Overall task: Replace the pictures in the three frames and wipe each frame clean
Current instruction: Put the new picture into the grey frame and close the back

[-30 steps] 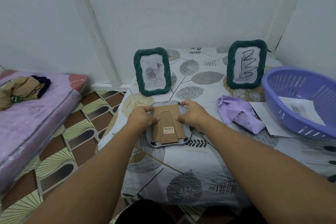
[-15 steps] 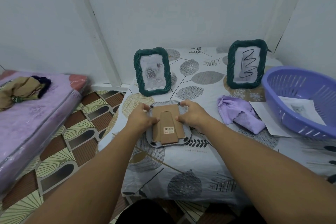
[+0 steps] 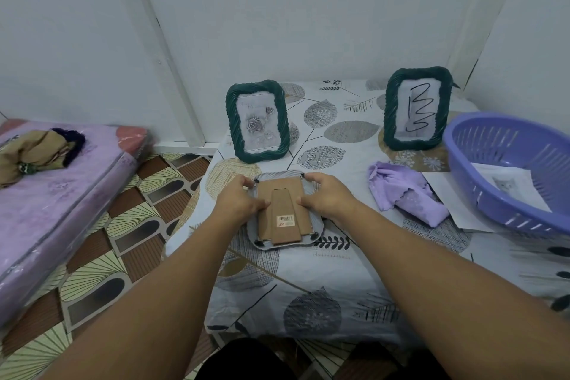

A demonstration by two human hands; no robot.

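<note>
I've got plain white walls (image 3: 308,9) behind, a patterned tile floor (image 3: 101,244) on the left, a purple mattress (image 3: 55,194) there, and a leaf-print cloth (image 3: 308,302) over the desk.

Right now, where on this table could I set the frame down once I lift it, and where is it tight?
Free cloth lies between the rose frame and the scribble frame, and along the near table edge below the face-down frame. The right side is crowded: purple cloth, loose paper, purple basket.
</note>
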